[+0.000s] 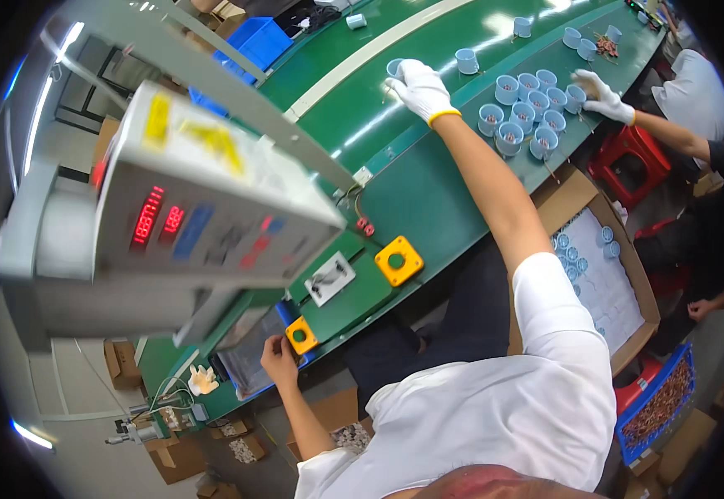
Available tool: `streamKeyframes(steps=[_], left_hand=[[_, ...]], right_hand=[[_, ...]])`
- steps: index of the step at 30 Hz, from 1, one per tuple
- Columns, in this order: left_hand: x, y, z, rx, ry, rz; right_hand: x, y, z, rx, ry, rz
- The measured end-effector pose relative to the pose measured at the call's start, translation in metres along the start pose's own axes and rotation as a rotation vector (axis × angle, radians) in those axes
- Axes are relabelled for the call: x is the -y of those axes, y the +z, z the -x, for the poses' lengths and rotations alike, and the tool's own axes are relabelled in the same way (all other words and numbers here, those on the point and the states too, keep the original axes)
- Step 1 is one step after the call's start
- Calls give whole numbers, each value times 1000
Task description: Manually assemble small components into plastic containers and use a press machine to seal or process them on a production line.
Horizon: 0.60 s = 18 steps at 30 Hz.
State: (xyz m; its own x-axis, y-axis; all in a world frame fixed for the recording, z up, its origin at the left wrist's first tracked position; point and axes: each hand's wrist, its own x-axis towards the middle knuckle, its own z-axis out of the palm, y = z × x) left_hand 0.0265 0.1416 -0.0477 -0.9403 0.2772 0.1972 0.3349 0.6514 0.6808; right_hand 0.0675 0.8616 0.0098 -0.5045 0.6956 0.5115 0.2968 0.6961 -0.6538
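My right arm stretches far forward over the green conveyor, and my white-gloved right hand (419,90) is closed on a light blue plastic cup (394,66). The glove hides part of this cup. My bare left hand (279,361) is at the bench edge, its fingers curled beside a yellow button box (301,335); whether anything lies in them is hidden. Close to it is a grey metal fixture plate (329,279), with a second yellow button box (399,260) to its right. Another blue cup (467,61) stands on the belt, right of my gloved hand.
A large machine head (204,200) with red displays fills the left. Several cups with reddish-brown contents (522,116) crowd the bench at right, near a co-worker's gloved hand (602,96). Below them sits a cardboard box (645,299) of cups. A metal post (295,125) slants across the conveyor.
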Motion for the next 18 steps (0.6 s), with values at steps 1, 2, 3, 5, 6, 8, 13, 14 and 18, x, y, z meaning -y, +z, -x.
streamKeyframes(steps=[1,2,3,5,6,8,13,14,18], left_hand=[[-4,8,-3,15,-3,-7],[-5,3,-1,10,-19,-32],[-2,-2,2,-14,-43,-50],[-13,-18,17,13,-211,-205],[-1,-28,20,-2,-152,-307],[5,-29,22,-31,-87,-334],[14,-32,19,-92,-130,-288],[26,-27,20,-142,-131,-264],[5,-11,18,-74,-144,-305]], right_hand=[[-33,11,-16,73,-23,160],[-41,25,-23,88,-23,143],[-42,38,-26,186,34,229],[-12,46,-24,297,89,344],[0,43,-45,300,71,326],[9,55,-74,-93,-109,131],[20,158,-170,260,-7,-9],[1,188,-186,252,-96,113],[-52,255,-219,188,-98,312]])
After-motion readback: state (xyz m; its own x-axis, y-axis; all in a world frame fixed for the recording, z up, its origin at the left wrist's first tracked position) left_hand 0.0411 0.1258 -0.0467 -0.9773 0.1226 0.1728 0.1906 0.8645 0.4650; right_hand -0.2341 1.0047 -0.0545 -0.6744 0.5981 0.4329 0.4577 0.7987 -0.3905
